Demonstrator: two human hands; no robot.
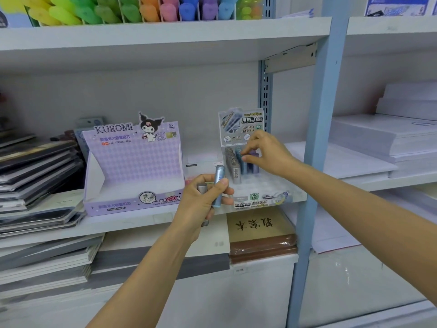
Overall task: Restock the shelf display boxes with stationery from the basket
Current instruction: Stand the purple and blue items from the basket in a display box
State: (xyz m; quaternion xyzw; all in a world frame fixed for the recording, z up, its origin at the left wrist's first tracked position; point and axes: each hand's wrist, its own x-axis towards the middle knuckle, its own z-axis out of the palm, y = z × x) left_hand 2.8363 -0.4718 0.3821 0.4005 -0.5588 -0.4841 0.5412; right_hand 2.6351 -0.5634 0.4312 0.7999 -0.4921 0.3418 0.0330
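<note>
On my right hand point(267, 153), thumb and forefinger are curled in and their fingertips point(246, 158) pinch the top end of one lead tube point(249, 166). This tube stands upright in the display box point(260, 197), with its long axis vertical; the other fingers hang loosely above it. In the same box, to the left of it, more upright tubes point(230, 162) stand in close rows, grey ones and then blue ones.

My left hand point(201, 202) is closed around two tubes, in front of the box. The blue tube point(218, 183) is pressed by the thumb against the fingers; it is nearly vertical, with the cap end up and leaning a little right. The grey tube point(202, 187) sits deeper in the fist, only its ends showing.

The purple Kuromi box point(132, 204) stands to the left on the same shelf point(142, 223).
</note>
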